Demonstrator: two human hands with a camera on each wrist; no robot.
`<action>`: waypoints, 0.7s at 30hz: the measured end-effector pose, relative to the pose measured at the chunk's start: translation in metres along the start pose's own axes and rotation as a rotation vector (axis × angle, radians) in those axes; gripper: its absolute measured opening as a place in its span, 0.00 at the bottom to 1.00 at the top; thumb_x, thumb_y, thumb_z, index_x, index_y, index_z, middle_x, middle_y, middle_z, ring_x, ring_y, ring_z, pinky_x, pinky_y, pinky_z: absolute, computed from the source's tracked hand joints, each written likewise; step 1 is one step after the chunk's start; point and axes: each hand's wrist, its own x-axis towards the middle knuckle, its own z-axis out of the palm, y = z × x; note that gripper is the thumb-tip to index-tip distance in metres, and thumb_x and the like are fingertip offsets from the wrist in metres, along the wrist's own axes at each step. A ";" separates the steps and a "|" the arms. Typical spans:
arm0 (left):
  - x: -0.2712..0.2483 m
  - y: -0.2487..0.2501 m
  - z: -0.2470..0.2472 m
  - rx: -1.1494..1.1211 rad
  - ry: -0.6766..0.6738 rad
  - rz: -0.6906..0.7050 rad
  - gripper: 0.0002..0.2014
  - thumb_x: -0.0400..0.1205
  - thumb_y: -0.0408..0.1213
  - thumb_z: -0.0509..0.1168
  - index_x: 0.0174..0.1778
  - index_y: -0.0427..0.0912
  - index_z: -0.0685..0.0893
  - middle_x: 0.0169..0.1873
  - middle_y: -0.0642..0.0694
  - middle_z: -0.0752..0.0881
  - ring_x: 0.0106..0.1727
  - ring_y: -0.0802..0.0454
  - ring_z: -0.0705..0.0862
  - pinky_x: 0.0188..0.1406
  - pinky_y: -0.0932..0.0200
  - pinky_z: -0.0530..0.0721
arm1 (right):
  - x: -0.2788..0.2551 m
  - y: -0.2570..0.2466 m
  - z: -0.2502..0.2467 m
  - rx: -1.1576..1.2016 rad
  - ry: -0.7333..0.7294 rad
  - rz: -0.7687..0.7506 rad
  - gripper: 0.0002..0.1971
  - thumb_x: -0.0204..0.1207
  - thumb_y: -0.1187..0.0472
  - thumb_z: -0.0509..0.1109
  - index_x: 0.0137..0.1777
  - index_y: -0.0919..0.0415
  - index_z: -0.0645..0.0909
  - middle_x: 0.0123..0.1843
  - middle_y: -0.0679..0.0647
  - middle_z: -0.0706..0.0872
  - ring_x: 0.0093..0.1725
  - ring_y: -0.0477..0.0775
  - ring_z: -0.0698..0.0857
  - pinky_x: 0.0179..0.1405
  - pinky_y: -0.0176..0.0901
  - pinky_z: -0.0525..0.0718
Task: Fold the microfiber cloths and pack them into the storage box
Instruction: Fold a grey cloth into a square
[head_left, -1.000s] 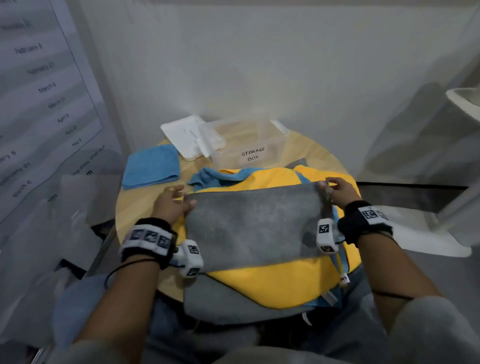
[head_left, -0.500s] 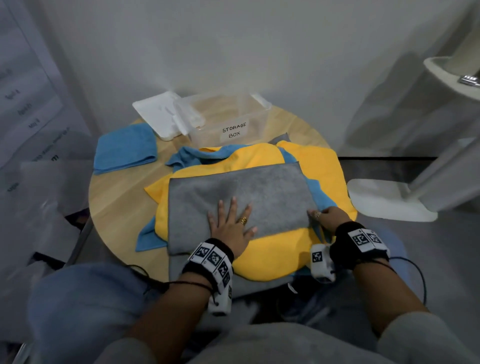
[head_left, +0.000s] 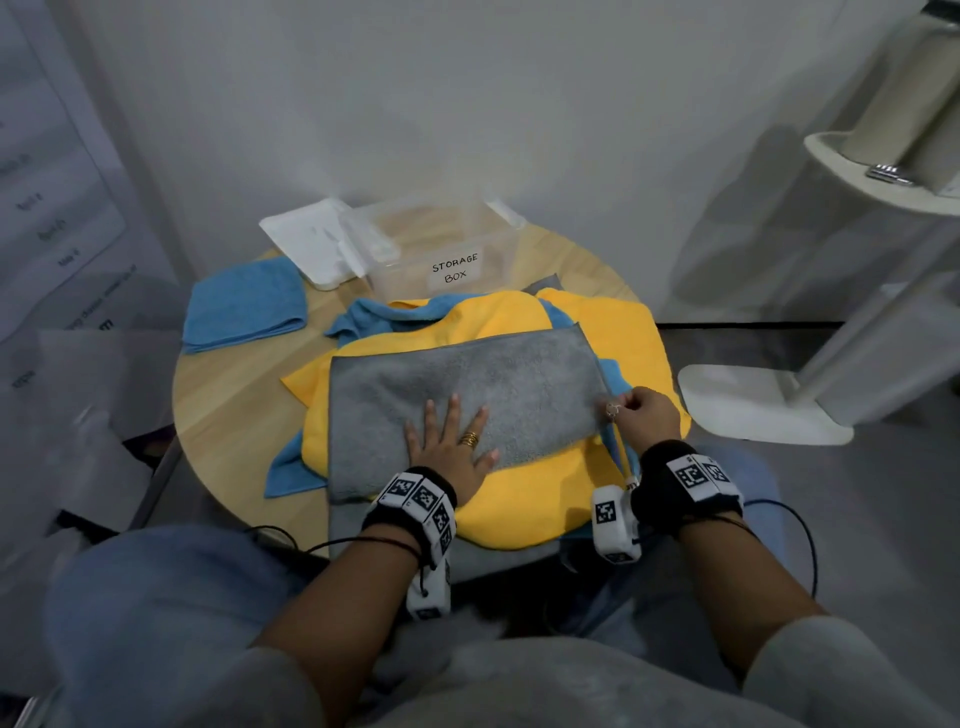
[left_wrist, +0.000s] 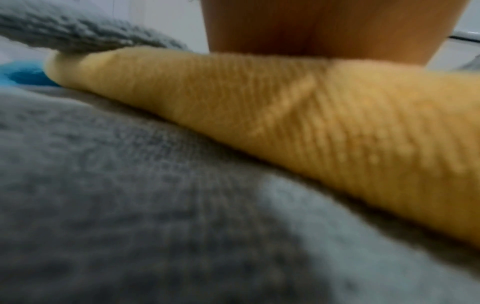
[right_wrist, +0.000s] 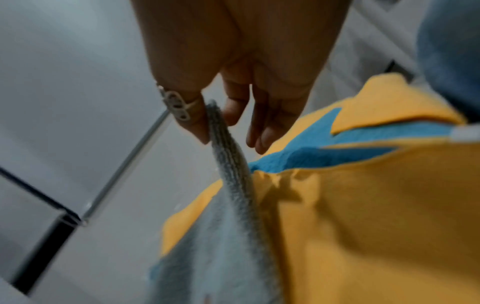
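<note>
Grey microfiber cloth (head_left: 462, 384), folded in half, lies on yellow cloth (head_left: 524, 499) on round wooden desk (head_left: 234, 415). My left hand (head_left: 449, 449) flat, fingers spread, pinning it. My right hand (head_left: 647, 415) pinches its right edge. Judgement: soft, light, limp; hold by corners. Clear plastic storage box (head_left: 441, 249) behind.

Head overhead; wrists close, cloth-level.
</note>
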 end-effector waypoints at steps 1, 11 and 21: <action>0.001 0.000 0.000 -0.009 -0.008 0.000 0.33 0.82 0.65 0.42 0.80 0.63 0.35 0.81 0.49 0.30 0.80 0.38 0.28 0.75 0.31 0.30 | -0.003 -0.003 0.002 0.110 -0.043 -0.022 0.14 0.76 0.65 0.70 0.30 0.62 0.71 0.31 0.56 0.75 0.36 0.56 0.74 0.39 0.48 0.73; -0.028 -0.033 -0.055 -1.227 0.358 -0.096 0.21 0.84 0.58 0.52 0.61 0.51 0.81 0.63 0.44 0.83 0.65 0.44 0.80 0.71 0.46 0.73 | -0.058 -0.084 0.064 0.421 -0.442 -0.414 0.15 0.73 0.62 0.73 0.32 0.52 0.70 0.59 0.60 0.79 0.63 0.54 0.77 0.54 0.50 0.73; -0.034 -0.097 -0.035 -1.294 0.218 -0.161 0.19 0.78 0.42 0.67 0.60 0.36 0.80 0.53 0.37 0.88 0.55 0.41 0.87 0.56 0.44 0.85 | -0.096 -0.092 0.130 -0.099 -0.882 -0.654 0.14 0.76 0.63 0.71 0.60 0.64 0.82 0.80 0.57 0.64 0.80 0.53 0.64 0.76 0.47 0.68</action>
